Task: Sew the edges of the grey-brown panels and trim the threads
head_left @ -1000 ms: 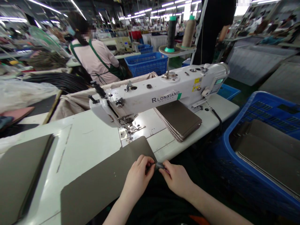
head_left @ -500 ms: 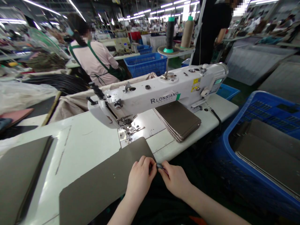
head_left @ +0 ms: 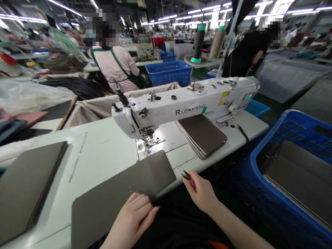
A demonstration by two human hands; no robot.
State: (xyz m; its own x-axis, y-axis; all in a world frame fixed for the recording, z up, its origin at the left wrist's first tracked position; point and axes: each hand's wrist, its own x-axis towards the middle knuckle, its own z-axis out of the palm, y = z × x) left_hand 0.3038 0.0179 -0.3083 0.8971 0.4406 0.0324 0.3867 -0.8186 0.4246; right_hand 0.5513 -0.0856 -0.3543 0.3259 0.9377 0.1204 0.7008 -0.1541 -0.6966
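My right hand (head_left: 201, 192) is closed around a pair of thread snips (head_left: 188, 177), the dark blades pointing up and left just off the table's front edge. A flat olive-brown panel (head_left: 121, 193) with trimmed corners lies on the table in front of the sewing machine (head_left: 181, 103). At its near edge rests my left hand (head_left: 136, 214), fingers loosely bent and thumb apart; nothing shows in it. Whether the fingertips press on the panel I cannot tell. Under the machine's arm sits a stack of similar panels (head_left: 204, 133).
More brown panels (head_left: 28, 186) lie at the table's left. On the right stands a blue basket (head_left: 255, 152) holding panels. Thread cones (head_left: 199, 45) rise behind the machine. One person (head_left: 118, 67) is at the far left, another (head_left: 246, 52) bends over at the back right.
My hands have separated: the left has moved down and left from the panel's right edge, the right slightly right with the snips, whose blades now show. The person in black has bent over.
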